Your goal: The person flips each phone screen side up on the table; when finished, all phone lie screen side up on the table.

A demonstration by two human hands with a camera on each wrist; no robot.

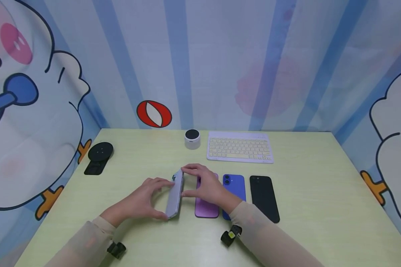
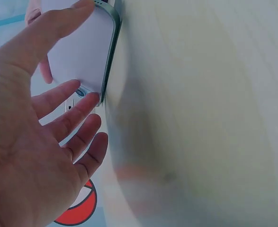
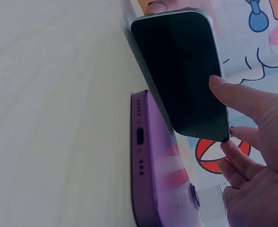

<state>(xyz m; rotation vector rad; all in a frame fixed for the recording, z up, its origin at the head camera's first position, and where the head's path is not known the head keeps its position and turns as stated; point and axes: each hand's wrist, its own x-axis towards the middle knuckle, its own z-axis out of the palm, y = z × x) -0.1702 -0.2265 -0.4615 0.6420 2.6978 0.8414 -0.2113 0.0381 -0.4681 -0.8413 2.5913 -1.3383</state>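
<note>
A pale lilac smartphone [image 1: 175, 194] stands tilted on its long edge over the table, its back with the camera facing left. My left hand [image 1: 138, 202] holds it lengthwise, thumb at the near end and fingers by the camera end. From the other side my right hand [image 1: 207, 187] grips the far part. In the right wrist view its thumb lies on the dark screen [image 3: 176, 71] and its fingertips meet the top corner. Beneath my right hand lies a purple phone [image 1: 207, 208], partly covered. Right of that is a blue phone [image 1: 236, 185], then a black phone [image 1: 264, 198].
Behind the phones lie a lilac keyboard [image 1: 240, 148] and a small white cylinder [image 1: 192, 141] with a black top. A black folding stand with a round pad [image 1: 100, 152] is at the table's left edge. A printed curtain [image 1: 214, 66] closes off the back.
</note>
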